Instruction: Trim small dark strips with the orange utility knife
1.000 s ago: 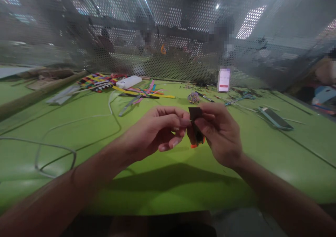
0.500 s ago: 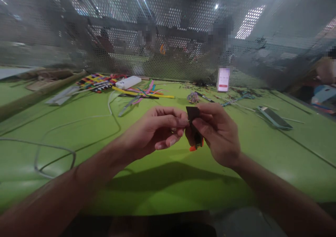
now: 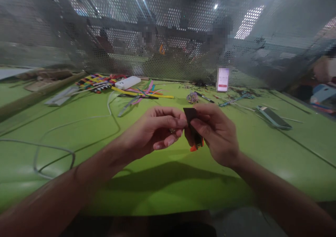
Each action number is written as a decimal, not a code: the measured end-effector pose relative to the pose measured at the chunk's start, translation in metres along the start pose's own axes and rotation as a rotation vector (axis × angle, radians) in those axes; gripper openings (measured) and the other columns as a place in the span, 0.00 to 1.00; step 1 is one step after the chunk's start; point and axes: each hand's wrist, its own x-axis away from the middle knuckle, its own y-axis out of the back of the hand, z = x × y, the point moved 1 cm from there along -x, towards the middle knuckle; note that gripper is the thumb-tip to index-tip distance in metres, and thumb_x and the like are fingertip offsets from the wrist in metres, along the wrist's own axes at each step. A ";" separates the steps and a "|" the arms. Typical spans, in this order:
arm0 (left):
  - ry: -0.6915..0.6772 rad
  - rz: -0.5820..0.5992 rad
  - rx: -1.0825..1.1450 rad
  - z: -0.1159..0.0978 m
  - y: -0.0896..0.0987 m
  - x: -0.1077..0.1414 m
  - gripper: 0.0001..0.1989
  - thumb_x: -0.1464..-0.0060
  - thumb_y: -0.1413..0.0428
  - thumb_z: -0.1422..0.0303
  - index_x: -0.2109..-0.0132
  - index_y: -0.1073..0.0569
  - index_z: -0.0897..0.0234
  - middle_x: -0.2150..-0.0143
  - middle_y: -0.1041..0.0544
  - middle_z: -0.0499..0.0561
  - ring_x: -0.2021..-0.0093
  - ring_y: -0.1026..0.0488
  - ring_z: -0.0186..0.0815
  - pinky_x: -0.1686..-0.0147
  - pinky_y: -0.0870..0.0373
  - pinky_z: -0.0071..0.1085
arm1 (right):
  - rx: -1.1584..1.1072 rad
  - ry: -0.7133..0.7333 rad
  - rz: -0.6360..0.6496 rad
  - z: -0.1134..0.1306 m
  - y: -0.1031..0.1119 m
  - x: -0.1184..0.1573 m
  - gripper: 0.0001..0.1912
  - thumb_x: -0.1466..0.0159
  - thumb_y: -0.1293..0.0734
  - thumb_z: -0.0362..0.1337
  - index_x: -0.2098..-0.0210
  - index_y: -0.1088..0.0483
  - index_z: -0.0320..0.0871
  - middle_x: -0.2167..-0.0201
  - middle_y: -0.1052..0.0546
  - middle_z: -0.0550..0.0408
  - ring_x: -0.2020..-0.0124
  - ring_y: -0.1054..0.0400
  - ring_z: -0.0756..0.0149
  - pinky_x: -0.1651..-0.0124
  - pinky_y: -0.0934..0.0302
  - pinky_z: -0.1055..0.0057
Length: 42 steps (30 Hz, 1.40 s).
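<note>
Above the green table (image 3: 162, 188), my right hand (image 3: 216, 133) grips a dark, flat-topped piece (image 3: 190, 114) between thumb and fingers. Bright orange parts (image 3: 194, 148) show at the lower end of what it holds. My left hand (image 3: 165, 128) meets the left side of the dark piece with thumb and forefinger pinched together. Whatever lies in that pinch is too small to make out. The other left fingers are loosely curled below it.
Coloured strips (image 3: 149, 92), a white box-like device (image 3: 128, 83) and a woven piece (image 3: 96, 83) lie at the back left. A lit phone (image 3: 223, 79) stands upright behind a pen (image 3: 204, 97). Another phone-like object (image 3: 274, 117) lies right. A cable (image 3: 76, 119) loops left.
The dark piece has shifted slightly left, and its top edge is tilted a little differently. Both hands have moved only slightly and keep their grips.
</note>
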 end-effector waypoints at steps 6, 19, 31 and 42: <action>-0.003 0.044 0.039 -0.001 0.000 0.000 0.05 0.47 0.37 0.75 0.70 0.24 0.69 0.79 0.28 0.45 0.86 0.37 0.22 0.92 0.45 0.14 | -0.008 0.014 0.011 -0.001 -0.001 0.001 0.08 0.25 0.35 0.36 0.48 0.34 0.47 0.69 0.28 0.61 0.78 0.33 0.75 0.79 0.40 0.79; -0.006 0.048 0.044 0.000 0.001 -0.001 0.03 0.49 0.39 0.77 0.70 0.24 0.70 0.79 0.27 0.46 0.87 0.36 0.23 0.92 0.46 0.14 | -0.005 0.020 0.014 -0.001 0.000 0.001 0.09 0.26 0.36 0.33 0.47 0.33 0.48 0.68 0.27 0.60 0.77 0.33 0.75 0.78 0.39 0.78; 0.013 0.049 0.018 -0.001 0.001 0.000 0.04 0.48 0.39 0.76 0.70 0.25 0.69 0.79 0.27 0.45 0.87 0.38 0.22 0.92 0.47 0.15 | -0.023 0.003 0.014 -0.001 0.001 0.002 0.08 0.26 0.35 0.35 0.47 0.33 0.47 0.70 0.27 0.61 0.78 0.32 0.75 0.78 0.40 0.78; 0.006 0.028 -0.003 0.000 0.001 -0.002 0.04 0.49 0.38 0.75 0.71 0.26 0.68 0.79 0.28 0.45 0.87 0.38 0.22 0.92 0.48 0.15 | 0.002 -0.044 0.005 0.001 0.001 0.002 0.08 0.26 0.34 0.37 0.48 0.33 0.47 0.70 0.27 0.61 0.77 0.32 0.75 0.79 0.40 0.78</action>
